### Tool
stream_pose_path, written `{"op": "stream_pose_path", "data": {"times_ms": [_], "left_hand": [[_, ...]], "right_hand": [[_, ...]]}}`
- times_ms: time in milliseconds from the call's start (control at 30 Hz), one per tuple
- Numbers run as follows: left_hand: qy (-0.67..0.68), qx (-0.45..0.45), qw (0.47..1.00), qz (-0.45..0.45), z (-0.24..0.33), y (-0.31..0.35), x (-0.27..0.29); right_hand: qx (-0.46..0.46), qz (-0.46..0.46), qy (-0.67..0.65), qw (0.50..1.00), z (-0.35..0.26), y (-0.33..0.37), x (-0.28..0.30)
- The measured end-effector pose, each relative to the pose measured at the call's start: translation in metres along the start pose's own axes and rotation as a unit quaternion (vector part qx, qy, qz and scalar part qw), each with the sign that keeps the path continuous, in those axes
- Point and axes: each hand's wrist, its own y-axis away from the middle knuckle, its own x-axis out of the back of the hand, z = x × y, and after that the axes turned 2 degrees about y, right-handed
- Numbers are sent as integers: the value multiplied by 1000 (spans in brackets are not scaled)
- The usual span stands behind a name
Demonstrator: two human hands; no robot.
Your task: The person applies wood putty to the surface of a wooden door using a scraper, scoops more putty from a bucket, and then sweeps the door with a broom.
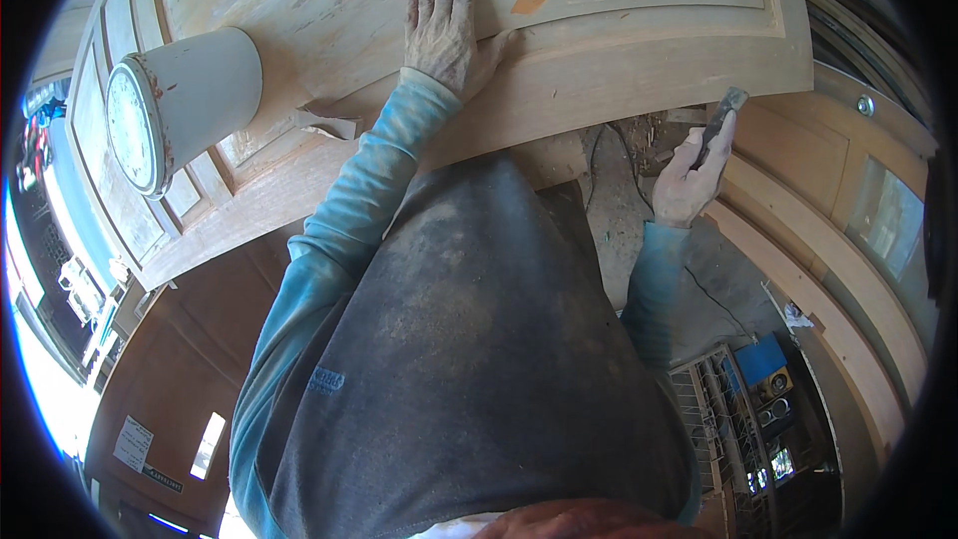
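Note:
My left hand (444,35) lies flat on a pale, dusty panelled wooden door (639,55), its fingers stretched out and thumb to the side. Orange filler-like patches (530,0) mark the panel to the right of it. Off the door's near right edge, my right hand (691,175) is closed around a narrow, dark, flat tool (720,122) with a greyish end. Its exact kind does not show clearly. Left of my left forearm, a curled brown piece of what looks like sandpaper (329,125) rests on the door. Both hands look dusty.
A white bucket (215,75) with a stained lid stands on the door at left. More wooden doors and frames (798,230) lean at right. A dark cable (624,145) trails over the debris-strewn floor. A wire rack (714,419) is at lower right, a brown door (190,359) at lower left.

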Motion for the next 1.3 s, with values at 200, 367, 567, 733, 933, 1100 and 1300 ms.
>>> {"op": "stream_pose_path", "data": {"times_ms": [200,367,567,733,933,1100,1300], "left_hand": [[-15,-2,1000,-7,1,-1,4],[-13,-2,1000,6,1,0,4],[-8,1,1000,15,2,1,4],[21,6,1000,23,5,1,8],[250,-20,967,-45,18,35,48],[244,73,967,0,7,80,51],[218,47,974,47,11,81,45]], "right_hand": [[2,-77,56,995,13,1,-4],[1,-89,77,993,6,-3,-1],[-30,-124,68,989,2,-7,6],[-13,-151,88,985,-2,-14,6],[154,-198,44,967,-73,-38,-10],[369,-252,92,890,-83,-69,-50],[414,-309,127,846,-76,-103,-61]]}}
